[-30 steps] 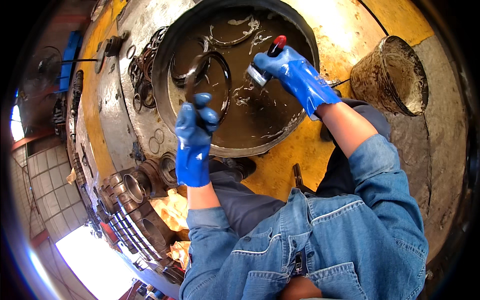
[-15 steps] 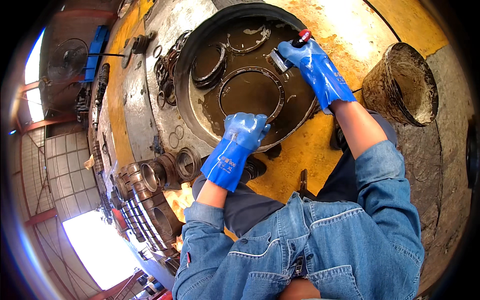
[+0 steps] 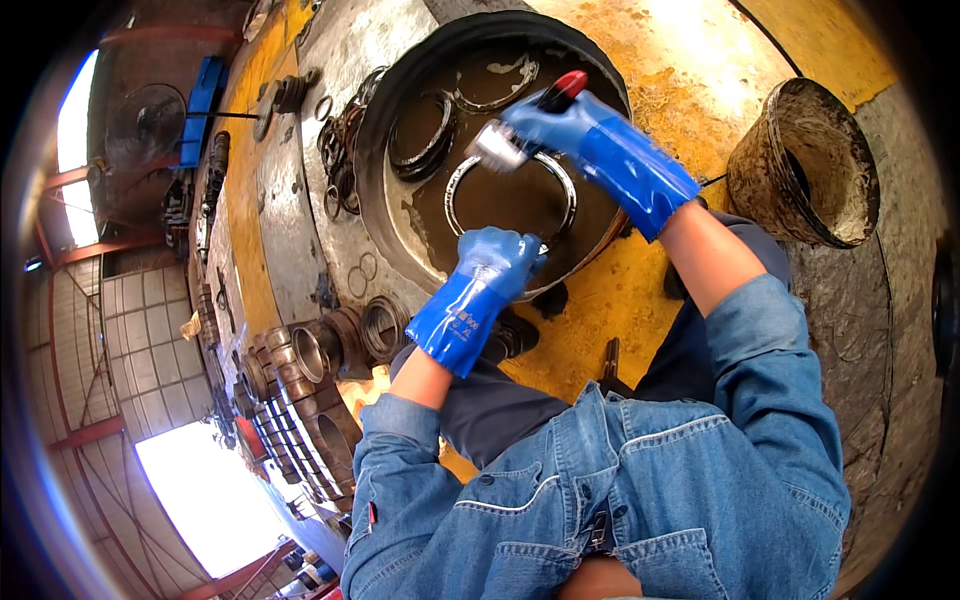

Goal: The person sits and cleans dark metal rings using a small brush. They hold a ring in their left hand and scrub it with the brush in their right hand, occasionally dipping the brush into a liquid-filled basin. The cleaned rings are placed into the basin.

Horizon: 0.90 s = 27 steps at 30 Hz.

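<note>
My left hand (image 3: 495,262), in a blue rubber glove, is closed round the near edge of a metal ring (image 3: 572,195). The ring is tilted in a wide round tub (image 3: 377,190) of murky brown liquid. My right hand (image 3: 560,125), gloved alike, grips the red-and-black handle of a flat brush (image 3: 497,147). Motion blurs the brush head, which is over the ring's far-left edge; whether it touches cannot be told. A small stack of dark rings (image 3: 425,165) sits in the tub's left part, and another ring (image 3: 495,102) lies partly in the liquid at the far side.
A grimy bucket (image 3: 750,165) stands on the floor right of the tub. Dark rings (image 3: 340,150) lie in a heap left of it. Metal cylinders and rings (image 3: 310,355) stand lower left. A dark tool (image 3: 611,357) lies on the yellow floor between my legs.
My right hand has swept the brush left from the tub's right side to over the ring. The ring's far side has risen in my left hand's grip and now shines.
</note>
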{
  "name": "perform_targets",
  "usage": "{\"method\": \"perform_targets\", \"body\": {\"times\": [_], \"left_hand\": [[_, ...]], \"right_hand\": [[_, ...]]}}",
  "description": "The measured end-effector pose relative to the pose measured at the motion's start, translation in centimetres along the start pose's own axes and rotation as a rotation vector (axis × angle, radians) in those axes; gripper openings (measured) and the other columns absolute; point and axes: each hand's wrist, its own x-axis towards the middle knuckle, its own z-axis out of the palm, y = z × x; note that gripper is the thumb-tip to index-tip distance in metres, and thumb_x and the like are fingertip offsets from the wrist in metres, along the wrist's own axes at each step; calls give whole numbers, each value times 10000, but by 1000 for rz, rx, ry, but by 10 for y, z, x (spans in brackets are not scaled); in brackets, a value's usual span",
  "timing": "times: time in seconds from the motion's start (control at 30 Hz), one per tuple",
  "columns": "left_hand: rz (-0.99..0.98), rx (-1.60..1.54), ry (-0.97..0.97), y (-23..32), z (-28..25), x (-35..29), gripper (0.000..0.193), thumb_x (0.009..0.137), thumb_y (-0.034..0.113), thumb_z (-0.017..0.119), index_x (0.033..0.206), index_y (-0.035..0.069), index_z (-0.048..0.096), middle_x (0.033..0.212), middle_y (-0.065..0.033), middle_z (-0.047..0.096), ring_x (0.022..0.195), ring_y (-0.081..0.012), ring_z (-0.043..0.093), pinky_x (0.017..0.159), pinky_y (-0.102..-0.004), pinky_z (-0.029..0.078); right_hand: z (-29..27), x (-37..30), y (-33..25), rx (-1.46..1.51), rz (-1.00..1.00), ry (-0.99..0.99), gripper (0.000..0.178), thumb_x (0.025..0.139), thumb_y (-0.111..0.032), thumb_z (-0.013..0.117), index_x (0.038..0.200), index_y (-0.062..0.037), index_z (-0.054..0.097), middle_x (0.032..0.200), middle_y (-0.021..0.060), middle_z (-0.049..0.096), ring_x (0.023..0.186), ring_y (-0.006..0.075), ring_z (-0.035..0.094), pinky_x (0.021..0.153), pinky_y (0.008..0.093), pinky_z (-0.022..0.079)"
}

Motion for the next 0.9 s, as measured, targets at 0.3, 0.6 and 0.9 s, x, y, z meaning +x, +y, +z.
{"method": "perform_targets", "body": {"times": [0.3, 0.6, 0.9], "left_hand": [[-22, 50, -330, 14, -19, 16, 244, 971, 342, 666, 997, 160, 825, 987, -108, 813, 975, -321, 788, 791, -470, 615], [-115, 352, 489, -148, -46, -18, 19, 875, 247, 740, 879, 264, 733, 752, 2, 736, 713, -237, 734, 592, -449, 553], [-579, 234, 609, -256, -124, 17, 413, 987, 408, 686, 1328, 176, 703, 1261, -165, 755, 1171, -370, 718, 1033, -480, 565]], "right_hand": [[18, 8, -18, -317, 103, -122, 369, 918, -429, 652, 780, -100, 746, 789, 86, 735, 738, 228, 706, 754, 364, 542], [-11, 39, 22, -273, 157, 312, 342, 890, -351, 691, 700, -68, 660, 641, -24, 573, 617, 92, 513, 590, 333, 442], [13, 30, 37, -332, 2, 100, 319, 906, -328, 666, 788, -32, 675, 722, 217, 637, 640, 344, 603, 675, 439, 512]]}}
